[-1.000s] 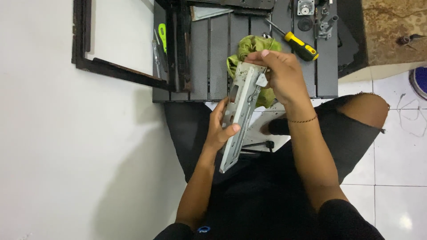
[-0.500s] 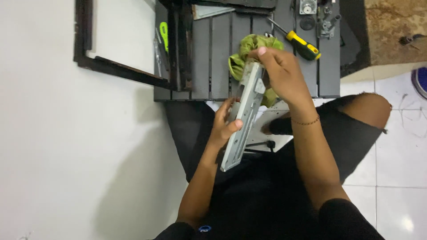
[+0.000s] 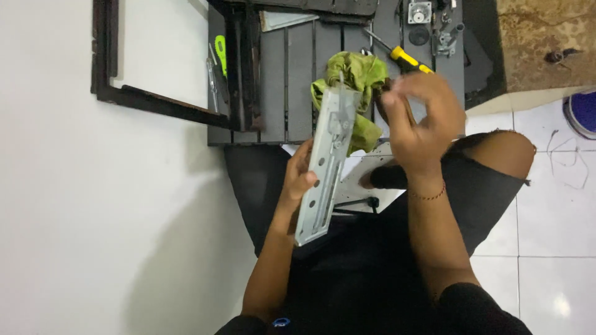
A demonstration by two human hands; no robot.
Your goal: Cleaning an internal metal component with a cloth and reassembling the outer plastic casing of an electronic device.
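- Your left hand [image 3: 298, 180] gripped a long grey metal bracket [image 3: 327, 162] at about its middle, fingers wrapped round its left edge and thumb laid against the perforated face.
- The bracket's long axis ran nearly along your line of sight, leaning a little to the right: its far end pointed away from you towards the dark slatted bench [image 3: 292, 80], its near end pointed back towards your lap.
- The far end overlapped a crumpled green cloth [image 3: 357, 77] lying on the bench slats; whether metal touched cloth could not be told.
- The near end hung over your dark-clothed lap, above the bench's front edge and clear of the white tiled floor [image 3: 546, 211].
- The face turned to you showed a row of round holes and a raised mechanism in its upper half.
- Your right hand [image 3: 419, 121] was off the bracket, just to its right, blurred, with the fingers loosely curled and gripping nothing you could make out.
- A yellow-handled screwdriver [image 3: 406, 60] lay on the bench just beyond your right hand, its shaft angled up to the left.
- A dark wooden frame [image 3: 155, 102] leaned at the bench's left edge, with a green-handled tool [image 3: 220, 49] beside it.
- Small grey metal parts [image 3: 434, 25] sat at the far right of the bench.
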